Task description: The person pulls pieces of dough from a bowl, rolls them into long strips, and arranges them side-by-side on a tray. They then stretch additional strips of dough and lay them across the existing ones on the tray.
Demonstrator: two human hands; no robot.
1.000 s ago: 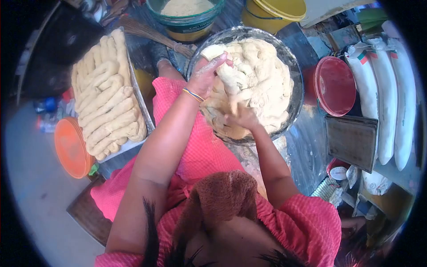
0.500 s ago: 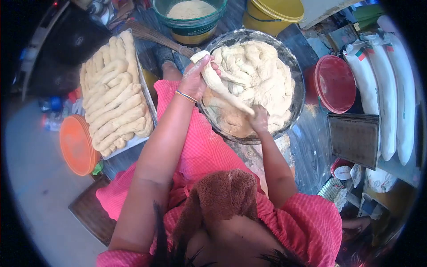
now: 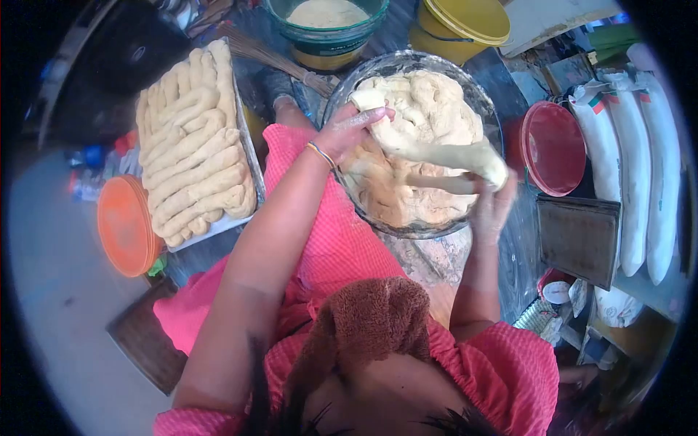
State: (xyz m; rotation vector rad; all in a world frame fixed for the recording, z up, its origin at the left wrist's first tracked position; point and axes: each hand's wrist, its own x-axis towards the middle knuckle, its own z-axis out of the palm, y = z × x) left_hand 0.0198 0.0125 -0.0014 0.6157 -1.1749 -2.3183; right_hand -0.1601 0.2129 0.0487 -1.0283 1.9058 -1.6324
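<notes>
Head view: a long, pale cream rope of soft dough (image 3: pixel 436 151), smooth and slightly floury, was stretched slantwise above a big dark round basin with a flour-smeared rim (image 3: pixel 496 127). Its upper end lay in the person's left hand (image 3: pixel 356 131), thumb and fingers clamped around it; the blurred right hand (image 3: pixel 493 207) had its fingers closed on the other end, beside the basin's right edge. Half a second earlier, I saw that right hand lower and further left, over the basin, with the rope shorter; since then it had swung outward. Inside the basin sat a lumpy, cream-coloured heap of dough (image 3: pixel 447 98). To the left, a pale rectangular tray (image 3: pixel 211 234) carried thick dough ropes (image 3: pixel 193 145) packed in rows. Beyond the basin, a green round plastic tub (image 3: pixel 327 36) held pale powder (image 3: pixel 327 13), near a yellow plastic bucket (image 3: pixel 451 45).
</notes>
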